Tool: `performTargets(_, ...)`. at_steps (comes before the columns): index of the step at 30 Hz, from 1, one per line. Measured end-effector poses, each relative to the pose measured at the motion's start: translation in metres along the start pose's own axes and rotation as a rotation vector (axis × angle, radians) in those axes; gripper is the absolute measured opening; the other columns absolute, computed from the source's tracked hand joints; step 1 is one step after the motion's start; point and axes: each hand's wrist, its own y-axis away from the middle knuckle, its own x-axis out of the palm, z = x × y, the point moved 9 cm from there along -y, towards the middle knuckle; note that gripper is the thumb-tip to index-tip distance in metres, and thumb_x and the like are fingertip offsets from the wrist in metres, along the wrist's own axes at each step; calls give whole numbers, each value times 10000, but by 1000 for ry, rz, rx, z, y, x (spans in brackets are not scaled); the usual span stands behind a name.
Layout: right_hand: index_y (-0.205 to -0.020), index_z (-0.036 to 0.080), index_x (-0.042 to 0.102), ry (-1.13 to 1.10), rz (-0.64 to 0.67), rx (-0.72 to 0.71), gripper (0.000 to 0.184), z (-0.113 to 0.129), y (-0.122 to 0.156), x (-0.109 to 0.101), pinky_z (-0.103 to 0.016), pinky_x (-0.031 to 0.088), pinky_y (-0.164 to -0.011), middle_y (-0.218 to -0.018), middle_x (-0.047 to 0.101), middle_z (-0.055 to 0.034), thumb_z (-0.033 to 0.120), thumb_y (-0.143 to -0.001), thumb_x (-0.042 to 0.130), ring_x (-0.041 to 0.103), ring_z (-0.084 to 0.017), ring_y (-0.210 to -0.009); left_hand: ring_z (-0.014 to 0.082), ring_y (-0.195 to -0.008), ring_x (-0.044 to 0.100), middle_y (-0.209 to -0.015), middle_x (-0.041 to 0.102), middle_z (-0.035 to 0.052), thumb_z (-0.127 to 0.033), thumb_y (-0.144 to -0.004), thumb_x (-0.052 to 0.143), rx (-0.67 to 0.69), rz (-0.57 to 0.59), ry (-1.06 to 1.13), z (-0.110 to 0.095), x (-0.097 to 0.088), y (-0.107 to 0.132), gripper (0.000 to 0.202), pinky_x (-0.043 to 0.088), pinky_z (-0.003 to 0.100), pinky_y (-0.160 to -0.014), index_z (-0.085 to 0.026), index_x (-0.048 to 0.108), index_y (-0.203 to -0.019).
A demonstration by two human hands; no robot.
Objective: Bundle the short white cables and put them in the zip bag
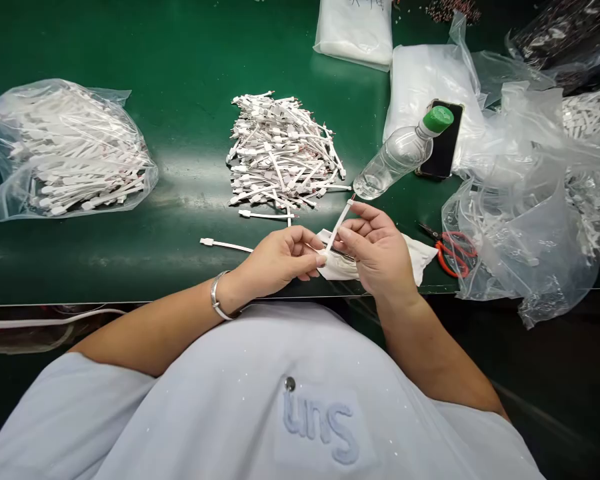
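The left hand (275, 260) and right hand (377, 250) meet, pinching a short white cable (339, 228) above a white cloth (416, 257) at the green bench's (130, 267) front edge.

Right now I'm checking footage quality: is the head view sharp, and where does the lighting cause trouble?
In the head view, overhead light lays a pale glare band across the green workbench, and the clear plastic bag shows bright highlights; the left hand, right hand and white cable between them look sharp, without obvious blur.
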Motion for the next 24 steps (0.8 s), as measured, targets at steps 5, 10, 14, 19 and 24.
performTargets(5, -851, 184, 635, 835, 168, -229, 124, 6, -1, -2, -383, 445, -778, -830, 648, -61, 296, -797, 629, 575, -225, -830, 68, -644, 584, -709, 622, -11, -243, -759, 706, 56, -4, -12, -3, -1, 3, 192, 493, 196, -621, -130, 588, -859)
performTargets(10, -822, 135, 648, 1367, 377, -333, 109, 5, 3, 24, -359, 382, -715, -807, 656, -119, 148, -808, 541, 558, -251, -773, 67, -668, 554, -735, 602, -10, -235, -766, 701, 89, 0, -72, -11, 5, 8, 179, 467, 192, -618, -127, 587, -853)
performTargets(14, -853, 115, 642, 1475, 390, -359, 139, 9, 7, 34, -348, 363, -681, -843, 667, -145, 114, -825, 506, 578, -266, -798, 69, -692, 549, -768, 604, -5, -211, -782, 687, 166, 6, -133, -31, 12, 18, 147, 455, 193, -641, -134, 588, -859)
performTargets(19, -853, 161, 633, 1085, 178, -252, 95, 23, 6, -3, -314, 408, -701, -832, 682, -69, 145, -828, 542, 598, -214, -797, 89, -721, 567, -816, 625, 3, -218, -803, 678, 332, -16, -193, -68, 16, 34, 123, 463, 218, -665, -154, 603, -878)
performTargets(24, -817, 193, 616, 528, -1, -131, 85, 17, 3, -58, -284, 454, -670, -788, 648, -6, 240, -752, 642, 591, -151, -710, 103, -696, 551, -797, 620, 14, -258, -815, 655, 317, 2, -301, -68, 18, 16, 146, 451, 230, -629, -142, 610, -891)
